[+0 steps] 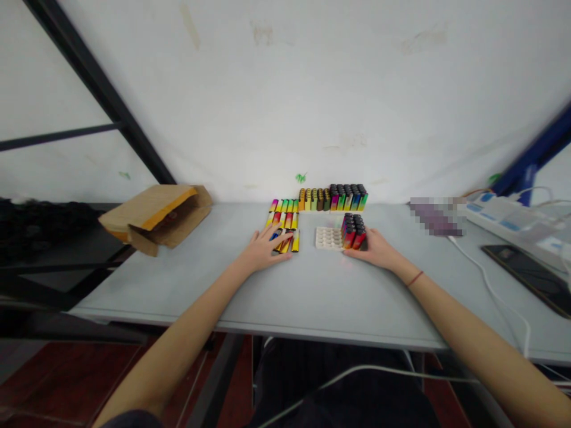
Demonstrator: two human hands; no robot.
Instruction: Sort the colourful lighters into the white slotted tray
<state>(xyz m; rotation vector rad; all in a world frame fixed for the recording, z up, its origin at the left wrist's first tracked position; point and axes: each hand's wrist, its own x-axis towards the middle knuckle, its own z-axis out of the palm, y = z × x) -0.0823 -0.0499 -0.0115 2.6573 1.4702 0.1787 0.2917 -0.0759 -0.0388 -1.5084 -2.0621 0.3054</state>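
My left hand [264, 249] lies flat with fingers spread on a pile of colourful lighters [284, 221] lying on the grey table [312, 291]. My right hand [375, 248] rests beside a white tray [328, 238], its fingers touching the several upright lighters [354, 230] standing in the tray's right part. The tray's left part shows bare holes. A row of upright lighters [333, 197] stands against the wall behind.
An open brown cardboard box [156, 217] lies at the table's left corner. A white power strip [513, 220] with cables, a dark phone [530, 270] and a blurred purple item [435, 217] sit at the right. A white wall stands behind.
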